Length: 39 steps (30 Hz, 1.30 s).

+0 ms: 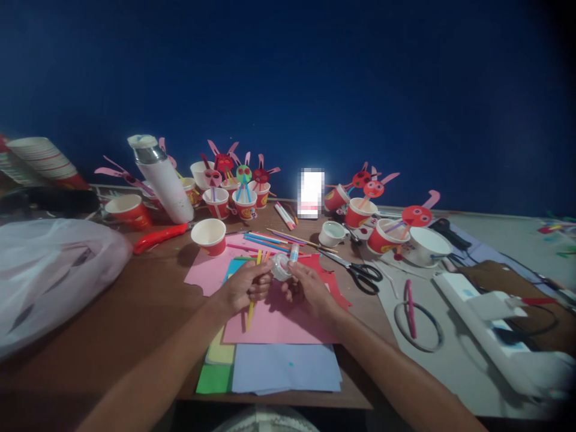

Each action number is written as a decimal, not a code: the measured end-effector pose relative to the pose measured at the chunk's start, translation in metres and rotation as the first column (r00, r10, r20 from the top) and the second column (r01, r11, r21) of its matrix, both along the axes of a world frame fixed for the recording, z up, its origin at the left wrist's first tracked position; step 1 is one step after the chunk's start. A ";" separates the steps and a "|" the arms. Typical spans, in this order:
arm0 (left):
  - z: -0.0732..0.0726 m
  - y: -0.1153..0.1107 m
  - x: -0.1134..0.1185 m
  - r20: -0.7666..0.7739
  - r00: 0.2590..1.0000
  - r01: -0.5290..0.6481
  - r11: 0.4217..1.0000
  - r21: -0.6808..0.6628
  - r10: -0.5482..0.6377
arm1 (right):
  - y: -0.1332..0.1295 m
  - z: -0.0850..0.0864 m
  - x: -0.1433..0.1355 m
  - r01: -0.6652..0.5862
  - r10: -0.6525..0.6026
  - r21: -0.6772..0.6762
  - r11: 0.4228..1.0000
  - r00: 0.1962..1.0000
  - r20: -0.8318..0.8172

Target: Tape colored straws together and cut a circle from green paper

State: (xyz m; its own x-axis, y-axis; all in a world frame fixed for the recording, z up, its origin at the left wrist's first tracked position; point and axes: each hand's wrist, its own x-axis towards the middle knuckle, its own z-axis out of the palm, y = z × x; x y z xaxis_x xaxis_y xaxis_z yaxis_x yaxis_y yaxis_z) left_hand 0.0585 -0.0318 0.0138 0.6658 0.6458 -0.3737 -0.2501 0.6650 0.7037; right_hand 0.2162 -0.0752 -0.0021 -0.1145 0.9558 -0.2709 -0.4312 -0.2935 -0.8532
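My left hand (252, 285) is closed around a thin yellow stick (249, 317), which slants down over the pink paper (279, 327). Between my two hands is a clear roll of tape (281, 268), its near side partly covered by fingers. My right hand (310, 288) pinches the roll's right edge with thumb and fingers. Just above the right fingertips stands a small white and blue tube (294, 252); whether the hand touches it I cannot tell. Blue paper (236, 267) and red paper (332, 282) lie under and beside the hands.
Black-handled scissors (366, 276) lie to the right, near a power strip (477, 330). Behind are a red paper cup (209, 237), several cups with paper rabbits (245, 207), and a flask (162, 180). A plastic bag (58, 276) sits at left.
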 end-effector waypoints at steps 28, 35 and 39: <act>0.005 -0.007 0.007 -0.084 0.994 -0.067 0.997 0.039 0.070 | -0.004 0.007 0.006 -0.152 -0.068 0.438 0.886 0.892 0.447; 0.009 -0.013 0.011 -0.169 0.981 -0.066 0.981 0.183 0.098 | -0.006 0.006 0.004 -0.134 -0.107 0.405 0.905 0.847 0.520; 0.008 -0.014 0.012 -0.189 0.976 -0.062 0.970 0.235 0.108 | -0.006 0.006 0.004 -0.117 -0.130 0.405 0.907 0.836 0.533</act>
